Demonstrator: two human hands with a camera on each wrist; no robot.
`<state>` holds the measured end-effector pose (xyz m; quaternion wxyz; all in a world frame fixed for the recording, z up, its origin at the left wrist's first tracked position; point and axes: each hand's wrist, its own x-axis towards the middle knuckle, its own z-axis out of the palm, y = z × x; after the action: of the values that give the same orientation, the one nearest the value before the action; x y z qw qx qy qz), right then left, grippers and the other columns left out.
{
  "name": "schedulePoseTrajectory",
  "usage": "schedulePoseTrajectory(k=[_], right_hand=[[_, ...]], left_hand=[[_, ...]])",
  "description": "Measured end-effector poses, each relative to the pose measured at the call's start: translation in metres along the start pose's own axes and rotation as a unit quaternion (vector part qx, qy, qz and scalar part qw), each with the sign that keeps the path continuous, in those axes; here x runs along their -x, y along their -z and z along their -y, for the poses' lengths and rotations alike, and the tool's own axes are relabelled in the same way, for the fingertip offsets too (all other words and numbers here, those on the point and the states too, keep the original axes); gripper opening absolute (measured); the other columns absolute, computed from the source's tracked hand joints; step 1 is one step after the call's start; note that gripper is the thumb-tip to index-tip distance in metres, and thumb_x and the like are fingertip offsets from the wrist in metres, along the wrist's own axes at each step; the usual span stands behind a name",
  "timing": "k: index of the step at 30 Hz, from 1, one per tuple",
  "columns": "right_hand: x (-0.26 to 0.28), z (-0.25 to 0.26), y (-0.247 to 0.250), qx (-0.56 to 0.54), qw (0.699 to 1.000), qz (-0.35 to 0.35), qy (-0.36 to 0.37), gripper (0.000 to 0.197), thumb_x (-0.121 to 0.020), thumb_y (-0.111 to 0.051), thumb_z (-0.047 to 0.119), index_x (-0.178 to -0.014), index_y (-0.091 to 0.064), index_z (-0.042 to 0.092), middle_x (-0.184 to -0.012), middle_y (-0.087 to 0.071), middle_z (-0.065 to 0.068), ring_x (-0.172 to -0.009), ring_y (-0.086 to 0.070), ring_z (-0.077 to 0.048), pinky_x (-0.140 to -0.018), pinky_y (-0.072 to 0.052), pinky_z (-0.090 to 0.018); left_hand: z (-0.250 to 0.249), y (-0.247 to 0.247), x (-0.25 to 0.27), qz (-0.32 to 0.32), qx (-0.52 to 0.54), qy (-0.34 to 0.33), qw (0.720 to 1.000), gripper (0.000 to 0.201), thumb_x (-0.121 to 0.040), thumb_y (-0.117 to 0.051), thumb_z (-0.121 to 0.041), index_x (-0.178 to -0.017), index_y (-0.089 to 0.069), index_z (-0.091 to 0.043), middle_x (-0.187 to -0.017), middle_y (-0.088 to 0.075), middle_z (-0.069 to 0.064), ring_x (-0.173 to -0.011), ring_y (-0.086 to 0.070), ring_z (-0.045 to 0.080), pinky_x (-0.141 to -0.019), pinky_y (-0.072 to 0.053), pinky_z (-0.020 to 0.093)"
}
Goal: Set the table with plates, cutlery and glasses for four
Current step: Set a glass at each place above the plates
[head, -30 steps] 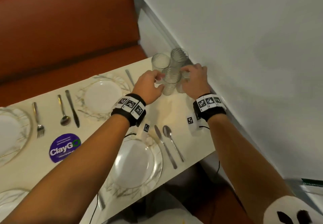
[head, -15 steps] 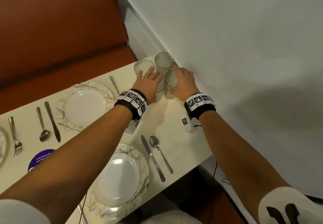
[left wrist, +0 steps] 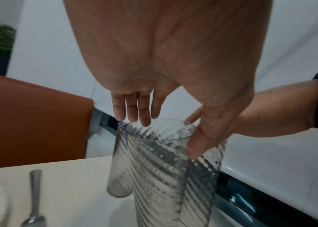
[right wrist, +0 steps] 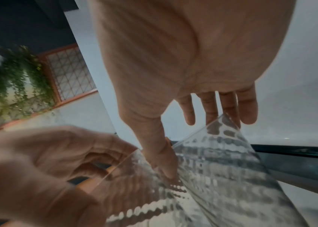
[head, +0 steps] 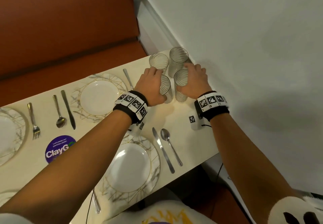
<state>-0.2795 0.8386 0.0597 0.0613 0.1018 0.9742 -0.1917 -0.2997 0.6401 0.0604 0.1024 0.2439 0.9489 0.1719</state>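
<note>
1. Since a second ago both hands have closed in from pinching at the cluster to wrapping a glass each; the four glasses have not been carried anywhere, and the head view has swung a bit
2. Left hand [head: 151,88] grasps the near-left glass [head: 165,89]: thumb down its near side, fingers [left wrist: 134,109] reaching over the rim at the far side, seen in the left wrist view
3. Right hand [head: 195,82] grasps the near-right glass [head: 180,85]: thumb on the wall, fingers [right wrist: 230,106] behind the rim. Whether either glass has lifted off the table I cannot tell
4. Just beyond, far-left glass [head: 158,61] and far-right glass [head: 178,57] stand upright, untouched, at the far right corner of the table [head: 188,146] by the wall [head: 244,40]
5. Glasses: clear tall tumblers with spiral ribbing, empty, all four bunched close together
6. Done, as far as shown: near plate [head: 130,164] with knife [head: 162,150] and spoon [head: 170,145] on its right; far plate [head: 97,97] with knife, spoon and fork [head: 34,120] on its left; a third plate [head: 10,132] at left edge, and a fourth only peeking in at the near left
7. Left, I judge: a glass to each of four settings; cutlery for the cropped settings can't be checked
8. Purple sticker [head: 58,149] on the table, orange bench [head: 66,31] beyond
</note>
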Motion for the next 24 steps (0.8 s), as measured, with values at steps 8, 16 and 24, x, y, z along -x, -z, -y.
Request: schedulePoseTrajectory(k=[8, 16, 24], right_hand=[[0.051, 0.106, -0.019, 0.021, 0.997, 0.058, 0.045, 0.097, -0.071, -0.085, 0.044, -0.148, -0.035, 0.012, -0.149, -0.034, -0.02, -0.14, -0.029, -0.042, -0.114, -0.029, -0.052], [0.128, 0.273, -0.106, -0.04, 0.979, 0.134, 0.151, 0.094, -0.07, -0.085, 0.048, -0.147, -0.041, 0.017, -0.138, -0.037, -0.011, -0.131, -0.032, -0.033, -0.111, -0.036, -0.046], [0.203, 0.404, -0.2, -0.049, 0.945, 0.21, 0.247, 0.088, -0.071, -0.087, 0.042, -0.145, -0.044, 0.021, -0.139, -0.037, -0.009, -0.132, -0.032, -0.032, -0.112, -0.037, -0.043]], left_hand=[[0.092, 0.032, 0.123, -0.055, 0.132, 0.151, 0.978, 0.098, -0.07, -0.088, -0.043, -0.15, -0.04, -0.011, -0.14, -0.034, 0.007, -0.127, -0.049, 0.028, -0.106, -0.047, 0.039], [0.219, 0.057, 0.284, -0.122, 0.191, 0.285, 0.931, 0.093, -0.071, -0.09, -0.035, -0.146, -0.042, -0.008, -0.142, -0.03, 0.01, -0.124, -0.055, 0.032, -0.107, -0.051, 0.044], [0.329, 0.075, 0.433, -0.176, 0.196, 0.389, 0.883, 0.09, -0.074, -0.09, -0.032, -0.146, -0.042, -0.007, -0.145, -0.03, 0.013, -0.122, -0.056, 0.033, -0.109, -0.048, 0.042]])
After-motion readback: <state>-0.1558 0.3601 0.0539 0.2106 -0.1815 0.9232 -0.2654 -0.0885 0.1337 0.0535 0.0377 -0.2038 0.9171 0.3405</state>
